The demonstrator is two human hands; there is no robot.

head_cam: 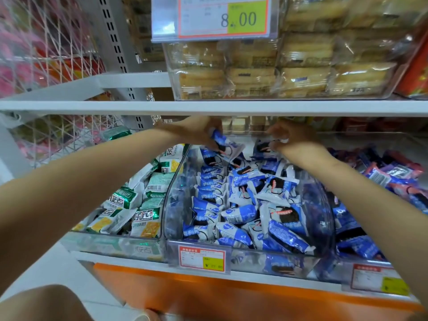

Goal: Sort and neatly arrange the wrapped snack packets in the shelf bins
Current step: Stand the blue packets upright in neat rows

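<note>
three bins stand side by side on the lower shelf. the middle clear plastic bin (176, 205) holds a heap of blue-and-white wrapped snack packets (243, 212). the left clear plastic bin (111, 245), touching it, holds green-and-white wrapped packets (129, 198). the right clear plastic bin (342, 272) holds blue-and-red wrapped packets (393, 179). a small paper price tag (201, 258) sits on the middle bin's front, above an orange base panel (208, 295). over the back of the heap, under the white metal shelf board (208, 107), the left hand (196, 133) holds a left packet (218, 139) and the right hand (291, 137) holds a right packet (262, 147). on that board stands a clear box of wrapped yellow cakes (254, 72), with a large price card (222, 17) in front of it.
</note>
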